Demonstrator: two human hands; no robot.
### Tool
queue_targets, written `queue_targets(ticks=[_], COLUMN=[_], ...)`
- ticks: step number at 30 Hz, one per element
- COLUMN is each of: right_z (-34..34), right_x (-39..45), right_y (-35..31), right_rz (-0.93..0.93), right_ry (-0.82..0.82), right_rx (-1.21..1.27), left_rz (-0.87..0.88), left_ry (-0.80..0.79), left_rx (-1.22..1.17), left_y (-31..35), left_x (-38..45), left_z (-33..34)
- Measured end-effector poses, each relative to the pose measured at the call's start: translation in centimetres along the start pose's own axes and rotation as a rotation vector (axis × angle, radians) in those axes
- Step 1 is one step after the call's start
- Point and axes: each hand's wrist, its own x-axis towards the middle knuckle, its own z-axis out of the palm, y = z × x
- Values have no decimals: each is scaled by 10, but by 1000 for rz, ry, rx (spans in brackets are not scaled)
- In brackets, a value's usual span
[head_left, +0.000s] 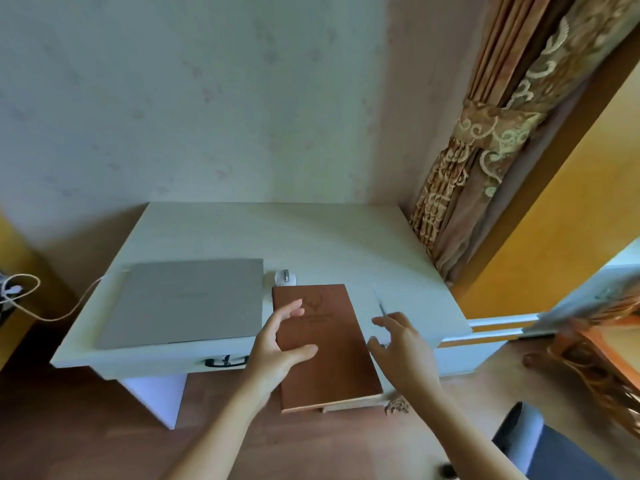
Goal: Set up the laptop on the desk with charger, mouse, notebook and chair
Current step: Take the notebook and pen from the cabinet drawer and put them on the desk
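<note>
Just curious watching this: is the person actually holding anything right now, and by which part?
The left hand holds the brown notebook at its left edge, thumb on the cover. The right hand is open beside a pen, gripping nothing.

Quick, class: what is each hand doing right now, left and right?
Left hand: holding the brown notebook, thumb on its cover.
Right hand: open, fingers spread beside the pen, holding nothing.
</note>
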Motion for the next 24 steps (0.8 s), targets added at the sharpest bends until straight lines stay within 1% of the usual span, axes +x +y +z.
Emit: queue_targets(ticks=[9,14,19,24], right_z=[26,59,96,124], right_x=[136,207,255,267], right_y=[42,60,76,89], right_rz=[94,194,243,295], right_ry=[-34,-154,-254,-302], right_rx=[-8,37,95,72], left_rz=[-89,-129,-170,-179], left_ry=[-102,-152,-205,-227], left_rx=[-6,17,58,123], left_y=[-29,-60,-91,-117], left_x=[158,239,291,305], left_z=[47,69,88,97])
